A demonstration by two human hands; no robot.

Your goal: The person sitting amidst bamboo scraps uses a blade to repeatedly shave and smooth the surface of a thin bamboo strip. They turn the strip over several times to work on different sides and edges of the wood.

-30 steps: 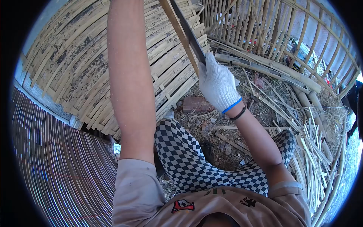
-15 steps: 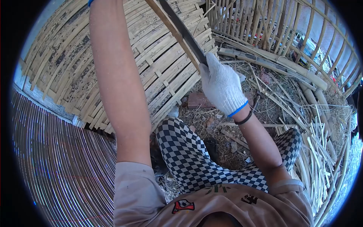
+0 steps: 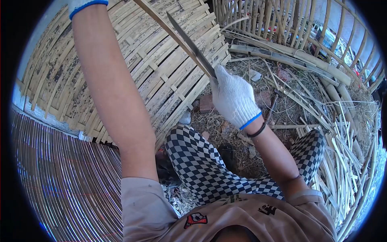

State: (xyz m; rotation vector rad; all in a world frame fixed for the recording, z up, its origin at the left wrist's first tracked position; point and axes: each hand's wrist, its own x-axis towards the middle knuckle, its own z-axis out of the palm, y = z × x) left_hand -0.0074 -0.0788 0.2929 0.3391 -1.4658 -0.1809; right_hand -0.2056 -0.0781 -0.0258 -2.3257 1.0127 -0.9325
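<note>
Gloved in white with a blue cuff, my right hand (image 3: pixel 234 97) is closed around the handle end of a long dark blade (image 3: pixel 189 42), which points up and to the left. A narrow bamboo strip (image 3: pixel 161 23) runs alongside the blade, its lower end at the same hand. My left hand (image 3: pixel 86 4), also gloved, shows only at its cuff at the top left edge; its fingers are out of frame. Below the blade lies a woven bamboo panel (image 3: pixel 157 80).
Split bamboo strips (image 3: pixel 342 161) lie heaped at the right. Thick bamboo poles (image 3: pixel 298 56) and a bamboo fence (image 3: pixel 274 20) stand behind. A brick (image 3: pixel 207 104) sits on the littered ground beyond my checkered knees. Corrugated sheeting (image 3: pixel 68 177) is at the lower left.
My left arm has swung left, bringing its glove cuff further into view. My right hand has shifted slightly down and left, and the blade's tip now shows beside the strip.
</note>
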